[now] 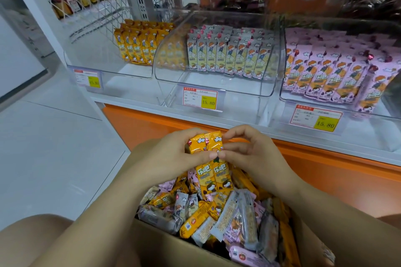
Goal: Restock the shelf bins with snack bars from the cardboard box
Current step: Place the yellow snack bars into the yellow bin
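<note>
So, two orange snack bars (213, 176) are held upright, side by side, just above the cardboard box (156, 245), which is stuffed with a jumble of orange, pink and grey bars. The tops are gripped by the left hand (173, 151), thumb laid across the front. The right edge is pinched by the thumb and forefinger of the right hand (251, 156). On the shelf (303, 140), orange bars are stood in the left bin (97, 56), grey ones in the middle bin (217, 86) and pink ones in the right bin (281, 60).

"15.80" on price tags (208, 102); apparently "乐吧" on bars (213, 174)
</note>
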The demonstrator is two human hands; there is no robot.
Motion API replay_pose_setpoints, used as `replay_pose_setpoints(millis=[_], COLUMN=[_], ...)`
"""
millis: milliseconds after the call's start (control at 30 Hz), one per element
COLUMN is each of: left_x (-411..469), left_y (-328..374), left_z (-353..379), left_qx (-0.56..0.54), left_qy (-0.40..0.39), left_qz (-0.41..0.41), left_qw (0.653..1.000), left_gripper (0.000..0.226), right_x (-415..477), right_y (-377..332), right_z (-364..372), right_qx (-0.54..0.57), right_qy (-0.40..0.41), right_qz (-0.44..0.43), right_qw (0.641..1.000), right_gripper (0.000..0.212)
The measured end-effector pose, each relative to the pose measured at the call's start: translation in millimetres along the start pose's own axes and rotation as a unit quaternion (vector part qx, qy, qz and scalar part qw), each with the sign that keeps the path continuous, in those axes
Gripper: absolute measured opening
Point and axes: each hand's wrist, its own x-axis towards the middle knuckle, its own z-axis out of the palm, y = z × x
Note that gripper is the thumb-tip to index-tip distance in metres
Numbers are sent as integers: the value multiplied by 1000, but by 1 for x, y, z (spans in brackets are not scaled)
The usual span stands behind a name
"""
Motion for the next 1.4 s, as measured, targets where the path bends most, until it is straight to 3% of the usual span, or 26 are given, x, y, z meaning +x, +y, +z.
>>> replay_pose_setpoints(millis=[167,267,367,433,600,767,933,1067,1100,1233,1400], left_x=[0,11,23,26,7,-7,17,44,51,69,75], left_y=[2,8,16,9,-21,-56,-73,-66,-63,-49,-27], left_z=[-3,-16,-30,-33,-22,-12,-21,-24,-24,-20,-34], left_qx=[11,68,97,110,29,-36,37,49,58,172,219], left_qy=[26,50,69,68,67,56,-29,-97,-116,-158,-165], left_qz=[5,-9,-28,-49,-75,-90,-114,-85,-74,-10,63], left_qw=[1000,996,992,990,995,994,992,990,989,972,960], left_gripper=[21,15,13,12,14,17,57,34,28,27,33], right_x=[7,17,22,24,35,45,50,52,53,52,52], right_y=[1,24,59,78,108,134,123,85,71,28,-10], right_z=[2,-12,-21,-22,-12,-4,0,-14,-18,-29,-21], right_qx=[8,-102,-298,-358,-405,-449,-434,-388,-381,-435,-425], right_qy=[-8,-47,-133,-179,-259,-268,-303,-245,-233,-207,-172], right_qz=[9,58,134,172,233,260,250,172,151,63,44], right_qw=[1000,992,936,900,846,811,811,872,882,874,888], right_gripper=[32,32,35,48,77,94,88,33,29,26,25])
